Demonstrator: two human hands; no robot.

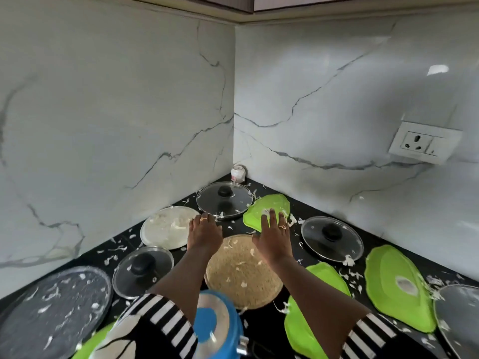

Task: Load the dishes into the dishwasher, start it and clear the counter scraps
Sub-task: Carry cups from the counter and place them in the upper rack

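At the far left of the black counter (305,208) lies a large grey round plate (55,312), covered with white scraps. Just to its right is a small glass lid (143,270) with a black knob, and behind that one a white round plate (168,226) with pale food rests on it. All over the counter there are thin white scraps (116,251), between the dishes and also on them.

The left hand (203,234) reaches forward over the counter with its fingers bent down, touching the near rim of the big glass lid (225,203) that lies close to the corner; I cannot tell if the fingers already grip the rim. Behind this lid, in the very corner against the marble wall, stands a small white cup (238,173). Below the two arms lies a round beige plate (243,273) with some scraps on it, and at the lower edge a blue round dish (215,322) is partly seen, blurred.

The right hand (273,237) is open, the fingers spread and flat, and their tips rest on a bright green plate (269,206) just beside the big lid. Both sleeves have black and white stripes.

More to the right is another glass lid (331,238) with a black knob, then two more green plates: one near the right arm (326,278), one further right (396,288). At the right edge a clear lid (458,312) is cut by the frame. On the right wall there is a white socket (425,145)
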